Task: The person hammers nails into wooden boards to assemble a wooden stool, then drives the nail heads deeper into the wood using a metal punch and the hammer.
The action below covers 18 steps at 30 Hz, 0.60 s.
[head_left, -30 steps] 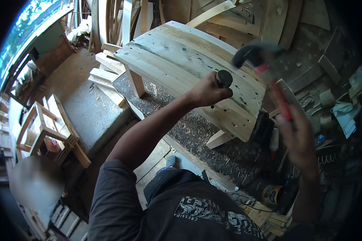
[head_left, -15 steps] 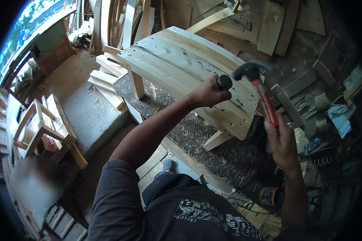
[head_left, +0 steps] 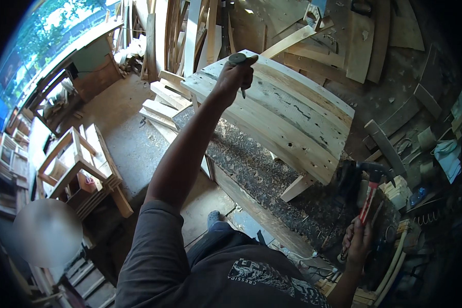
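Here, curved pale slatted panel (head_left: 287, 115), weathered and dark-speckled, under left hand (head_left: 234, 77).

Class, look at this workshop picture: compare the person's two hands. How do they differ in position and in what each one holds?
The left hand is stretched far out over the curved slatted wooden panel; the right hand hangs low, beside it. The left hand pinches a small dark tool with a round head against the panel's far edge; the right hand grips a red-handled hammer, head up, clear of the wood. Both are bare and closed around a tool.
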Each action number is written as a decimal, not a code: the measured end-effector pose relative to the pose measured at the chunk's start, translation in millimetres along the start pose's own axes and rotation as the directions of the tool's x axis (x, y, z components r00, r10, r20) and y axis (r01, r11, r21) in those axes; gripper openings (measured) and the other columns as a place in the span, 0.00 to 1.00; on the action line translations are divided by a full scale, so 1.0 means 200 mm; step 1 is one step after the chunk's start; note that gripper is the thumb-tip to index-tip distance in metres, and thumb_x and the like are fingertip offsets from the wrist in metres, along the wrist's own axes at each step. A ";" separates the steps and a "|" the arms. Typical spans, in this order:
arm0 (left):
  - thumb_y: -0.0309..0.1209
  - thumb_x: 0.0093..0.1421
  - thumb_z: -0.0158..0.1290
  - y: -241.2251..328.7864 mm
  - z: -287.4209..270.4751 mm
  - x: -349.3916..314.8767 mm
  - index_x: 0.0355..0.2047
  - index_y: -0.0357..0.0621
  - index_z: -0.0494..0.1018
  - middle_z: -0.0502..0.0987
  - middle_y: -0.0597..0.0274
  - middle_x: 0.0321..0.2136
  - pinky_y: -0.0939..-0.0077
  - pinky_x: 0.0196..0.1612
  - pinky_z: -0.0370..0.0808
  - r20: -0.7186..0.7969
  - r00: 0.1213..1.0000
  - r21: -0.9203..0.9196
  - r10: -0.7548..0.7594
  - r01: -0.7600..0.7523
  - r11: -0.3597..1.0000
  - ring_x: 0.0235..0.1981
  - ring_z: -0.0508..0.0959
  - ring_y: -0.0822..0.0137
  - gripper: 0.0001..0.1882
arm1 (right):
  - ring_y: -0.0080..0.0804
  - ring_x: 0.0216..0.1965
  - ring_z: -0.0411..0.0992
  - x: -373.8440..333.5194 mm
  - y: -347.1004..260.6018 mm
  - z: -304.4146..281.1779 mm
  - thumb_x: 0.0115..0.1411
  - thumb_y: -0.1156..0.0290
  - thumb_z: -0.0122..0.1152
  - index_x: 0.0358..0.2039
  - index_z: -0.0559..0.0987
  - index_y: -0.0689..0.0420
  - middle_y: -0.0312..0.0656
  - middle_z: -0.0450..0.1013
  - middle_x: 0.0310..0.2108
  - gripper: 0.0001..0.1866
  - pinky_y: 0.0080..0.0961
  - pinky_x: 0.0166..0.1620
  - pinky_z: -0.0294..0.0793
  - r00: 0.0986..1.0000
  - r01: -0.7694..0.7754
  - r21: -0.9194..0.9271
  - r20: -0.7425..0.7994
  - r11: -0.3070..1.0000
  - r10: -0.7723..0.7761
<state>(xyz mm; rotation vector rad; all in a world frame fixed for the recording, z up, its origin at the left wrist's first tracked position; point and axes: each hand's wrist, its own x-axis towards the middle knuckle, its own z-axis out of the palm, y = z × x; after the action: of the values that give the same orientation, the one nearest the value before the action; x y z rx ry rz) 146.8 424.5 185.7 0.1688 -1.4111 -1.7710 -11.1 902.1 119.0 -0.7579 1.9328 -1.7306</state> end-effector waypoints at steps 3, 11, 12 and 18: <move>0.35 0.67 0.47 -0.08 -0.10 0.05 0.25 0.49 0.67 0.53 0.78 0.13 0.81 0.17 0.49 0.007 1.000 0.082 -0.016 0.016 0.996 0.13 0.52 0.81 0.12 | 0.13 0.10 0.54 0.04 -0.02 0.11 0.70 0.58 0.44 0.43 0.67 0.57 0.31 0.58 0.17 0.15 0.12 0.13 0.53 1.000 0.008 0.041 0.010 0.999 -0.009; 0.38 0.64 0.52 -0.26 -0.12 0.04 0.15 0.52 0.60 0.58 0.77 0.10 0.80 0.14 0.49 0.032 0.991 0.135 -0.133 0.128 0.983 0.11 0.55 0.82 0.21 | 0.14 0.12 0.56 0.26 -0.29 0.62 0.70 0.60 0.43 0.45 0.66 0.58 0.34 0.60 0.18 0.14 0.13 0.15 0.57 0.984 0.171 0.155 0.032 0.973 -0.177; 0.38 0.64 0.53 -0.26 -0.13 0.04 0.16 0.52 0.61 0.59 0.77 0.10 0.80 0.14 0.50 0.050 0.990 0.116 -0.130 0.124 0.986 0.11 0.55 0.82 0.21 | 0.14 0.13 0.57 0.29 -0.33 0.68 0.70 0.60 0.44 0.45 0.67 0.58 0.34 0.60 0.19 0.14 0.13 0.16 0.57 0.976 0.211 0.098 0.036 0.973 -0.215; 0.37 0.64 0.53 -0.22 -0.13 0.00 0.17 0.52 0.62 0.59 0.78 0.11 0.82 0.14 0.51 0.064 0.980 0.148 -0.191 0.180 0.973 0.11 0.56 0.82 0.19 | 0.11 0.14 0.57 0.48 -0.63 0.86 0.70 0.60 0.45 0.44 0.70 0.59 0.31 0.62 0.20 0.14 0.09 0.16 0.55 0.946 0.264 -0.029 0.201 0.964 -0.253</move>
<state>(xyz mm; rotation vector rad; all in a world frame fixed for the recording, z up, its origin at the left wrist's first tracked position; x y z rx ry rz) 138.5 405.1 139.5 0.3188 -1.6234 -1.8447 41.6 700.4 225.4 -1.2027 1.8181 -1.6792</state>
